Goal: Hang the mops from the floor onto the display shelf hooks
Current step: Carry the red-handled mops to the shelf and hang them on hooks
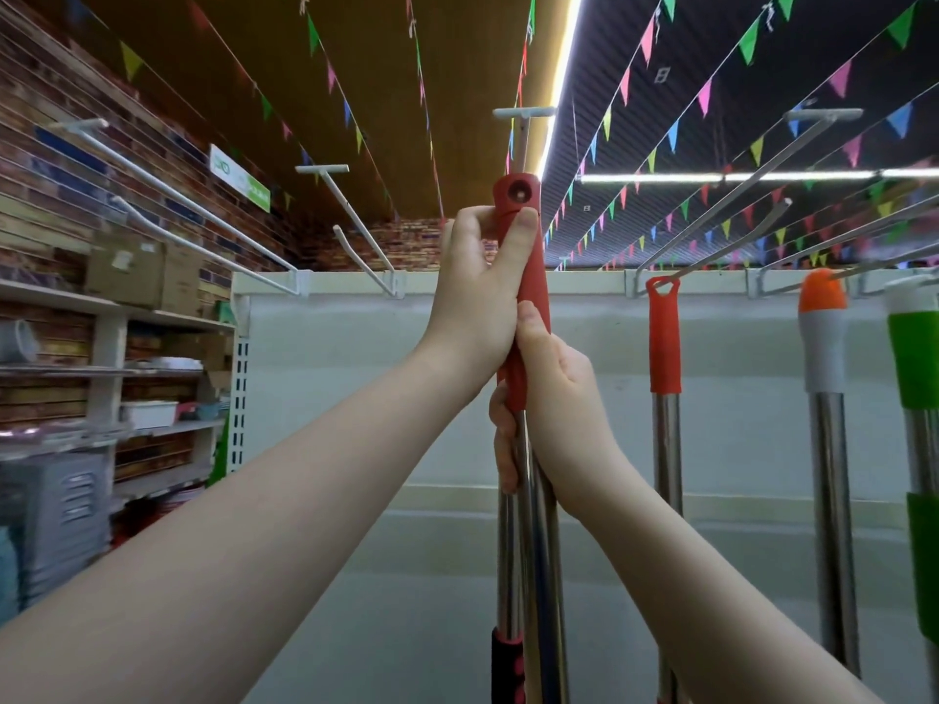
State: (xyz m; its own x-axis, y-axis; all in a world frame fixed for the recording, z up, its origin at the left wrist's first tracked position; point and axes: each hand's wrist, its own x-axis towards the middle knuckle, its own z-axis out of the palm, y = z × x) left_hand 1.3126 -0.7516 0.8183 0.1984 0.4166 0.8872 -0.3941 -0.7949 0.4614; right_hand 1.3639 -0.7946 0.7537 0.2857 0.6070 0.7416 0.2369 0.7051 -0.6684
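I hold a mop upright in front of me by its red handle grip, which has a hole in its top end. My left hand wraps the upper grip, thumb pressed near the cap. My right hand grips lower, where the red grip meets the steel pole. A white display hook sticks out toward me just above the handle top. Three mops hang to the right: a red-handled one, an orange-and-white one and a green one.
Bare white hooks project from the white shelf top rail at left; long metal hooks reach out at right. Store shelves with boxes and tubs stand on the left. Coloured bunting hangs from the ceiling.
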